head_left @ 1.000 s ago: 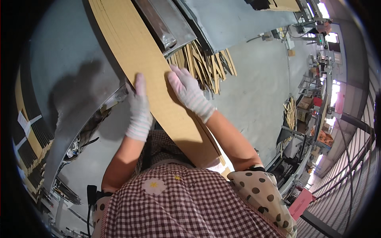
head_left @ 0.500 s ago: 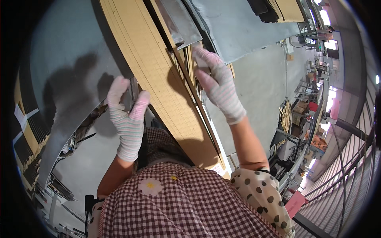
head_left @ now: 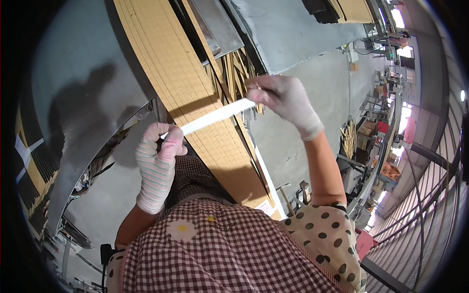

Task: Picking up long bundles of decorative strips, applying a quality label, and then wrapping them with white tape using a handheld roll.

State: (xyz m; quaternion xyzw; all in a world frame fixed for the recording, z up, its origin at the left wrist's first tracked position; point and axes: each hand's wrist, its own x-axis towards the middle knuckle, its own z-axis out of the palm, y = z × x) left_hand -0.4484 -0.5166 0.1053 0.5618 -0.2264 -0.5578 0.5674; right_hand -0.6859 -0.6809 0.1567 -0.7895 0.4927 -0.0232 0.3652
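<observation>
A narrow white strip [head_left: 215,118], tape or paper, is stretched taut between my hands, slanting up to the right. My left hand [head_left: 159,158], in a striped knit glove, pinches its lower left end. At the other end, the gloved fingers of my right hand [head_left: 288,100] close on the strip. Beneath it lies a long stack of tan boards [head_left: 205,105] with dark lines along its length, running from the far left toward my apron. Whether the strip touches the boards I cannot tell. A small white label [head_left: 266,207] shows at the stack's near end.
A grey metal table [head_left: 93,53] stands to the left, with a curved edge near my left hand. Beyond the stack is another grey surface [head_left: 288,36] bearing dark and tan sheets [head_left: 344,12]. Thin offcut strips [head_left: 237,68] hang beside the stack. Racks and cartons [head_left: 366,129] line the right.
My hands were apart with fingers spread; now both pinch the white strip, drawn across above the boards. The right hand has shifted right and slightly nearer.
</observation>
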